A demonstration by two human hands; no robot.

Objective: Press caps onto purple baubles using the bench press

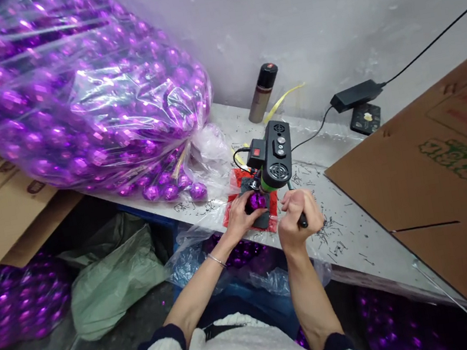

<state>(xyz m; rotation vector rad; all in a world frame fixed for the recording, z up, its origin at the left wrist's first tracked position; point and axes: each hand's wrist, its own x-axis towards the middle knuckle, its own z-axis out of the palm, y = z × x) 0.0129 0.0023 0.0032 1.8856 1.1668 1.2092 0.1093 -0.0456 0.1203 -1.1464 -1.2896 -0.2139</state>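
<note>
My left hand [240,217] pinches a shiny purple ball [257,201] between thumb and fingers, under the head of a small black bench drill press [277,155]. Beneath the ball lies the dark base [261,221] of the machine, on a red sheet [274,223]. My right hand [299,215] is closed in a fist around the machine's lever [303,222], whose black end pokes out below the fingers. The tip of the tool above the ball is too small to make out.
A big clear bag of purple balls [112,93] fills the back left of the white table [359,231]. Behind the machine stand a spray can [263,92] and a black power adapter [357,96]. Cardboard boxes [446,163] flank the right side. Dark shavings [333,224] litter the tabletop.
</note>
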